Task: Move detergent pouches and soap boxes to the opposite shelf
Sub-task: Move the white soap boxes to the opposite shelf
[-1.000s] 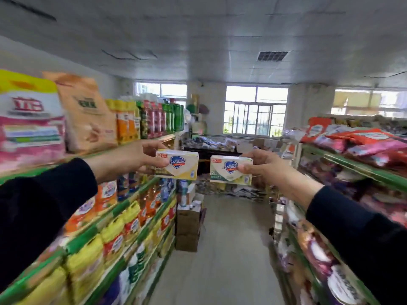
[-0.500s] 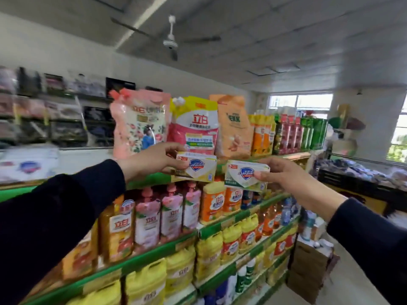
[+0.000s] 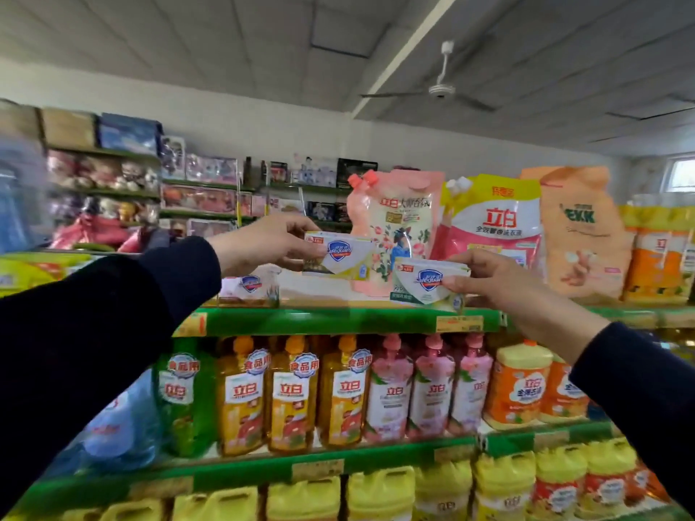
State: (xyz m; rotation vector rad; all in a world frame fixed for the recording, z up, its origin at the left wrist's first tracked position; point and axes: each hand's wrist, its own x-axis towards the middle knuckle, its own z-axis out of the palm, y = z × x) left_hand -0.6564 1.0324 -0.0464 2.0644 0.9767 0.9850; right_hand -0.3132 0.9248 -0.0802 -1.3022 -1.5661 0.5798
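Note:
My left hand [image 3: 263,244] grips a white and yellow soap box [image 3: 340,255] by its left end, held above the top green shelf [image 3: 338,319]. My right hand [image 3: 500,283] pinches a white and green soap box [image 3: 425,282] by its right end, lower and just over the shelf's front edge. Another soap box [image 3: 250,289] lies on that shelf below my left wrist. Behind the held boxes stand a pink detergent pouch [image 3: 398,204], a yellow and pink pouch [image 3: 496,220] and an orange pouch [image 3: 579,235].
Below the top shelf, rows of orange and pink bottles [image 3: 338,392] fill the second level, and yellow jugs [image 3: 413,490] the third. A far wall shelf [image 3: 188,186] holds boxed goods. A ceiling fan [image 3: 440,90] hangs overhead.
The view has swung left from the aisle to face the shelf. Both hands carried their soap boxes along and now hold them over the top shelf, the right one lower.

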